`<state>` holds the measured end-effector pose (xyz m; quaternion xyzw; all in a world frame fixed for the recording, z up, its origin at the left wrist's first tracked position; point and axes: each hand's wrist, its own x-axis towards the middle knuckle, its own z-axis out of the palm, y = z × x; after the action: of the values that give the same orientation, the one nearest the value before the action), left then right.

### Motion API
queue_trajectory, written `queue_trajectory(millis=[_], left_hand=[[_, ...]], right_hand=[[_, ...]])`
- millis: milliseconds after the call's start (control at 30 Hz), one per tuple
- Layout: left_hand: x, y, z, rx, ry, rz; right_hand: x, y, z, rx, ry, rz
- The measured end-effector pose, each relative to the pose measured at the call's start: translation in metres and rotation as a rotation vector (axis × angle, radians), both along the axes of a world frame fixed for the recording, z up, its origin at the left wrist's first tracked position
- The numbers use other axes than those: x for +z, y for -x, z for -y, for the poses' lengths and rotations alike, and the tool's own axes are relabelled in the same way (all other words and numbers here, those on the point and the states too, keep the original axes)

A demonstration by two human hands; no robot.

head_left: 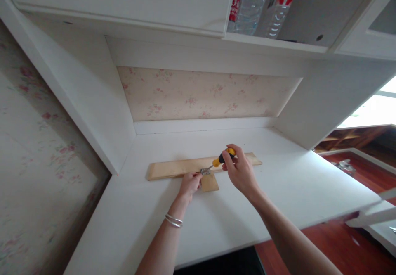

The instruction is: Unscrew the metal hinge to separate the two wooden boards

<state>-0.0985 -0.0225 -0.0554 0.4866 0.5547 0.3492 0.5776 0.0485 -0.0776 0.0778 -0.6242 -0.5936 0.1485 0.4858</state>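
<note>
A long wooden board (173,167) lies across the white desktop. Against its near edge sits a small square wooden piece (210,183). A metal hinge (205,171) rests where the two pieces of wood meet. My right hand (240,167) is wrapped round a yellow and black screwdriver (220,159), whose shaft slants down left to the hinge. My left hand (191,183) is closed beside the hinge, its fingertips pinching at the hinge's left end. Exactly what lies between those fingertips is too small to make out.
Above the white desktop (148,233) hangs a white cabinet (123,10), with clear plastic bottles (278,15) in its open compartment. White side panels (89,89) bound the desk left and right. Red wooden floor (297,250) shows past the front edge.
</note>
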Motion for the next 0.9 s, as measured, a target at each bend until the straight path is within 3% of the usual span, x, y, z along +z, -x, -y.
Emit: queue_trajectory(millis=[367, 467, 567, 633, 900], left_hand=[[-0.001, -0.002, 0.001, 0.019, -0.009, 0.048], [-0.001, -0.002, 0.001, 0.019, -0.009, 0.054], [-0.001, -0.003, 0.001, 0.027, 0.004, 0.062], [0.000, -0.003, 0.001, 0.032, 0.014, 0.068], [0.003, -0.002, 0.002, 0.029, 0.021, 0.080]], right_hand=[[0.022, 0.008, 0.016, 0.157, 0.024, 0.369], [0.033, 0.014, 0.008, 0.091, 0.051, 0.614], [0.050, 0.018, -0.008, -0.049, 0.219, 0.876], [0.062, 0.018, -0.021, -0.066, 0.291, 0.981], [0.089, 0.004, -0.054, 0.282, 0.362, 1.061]])
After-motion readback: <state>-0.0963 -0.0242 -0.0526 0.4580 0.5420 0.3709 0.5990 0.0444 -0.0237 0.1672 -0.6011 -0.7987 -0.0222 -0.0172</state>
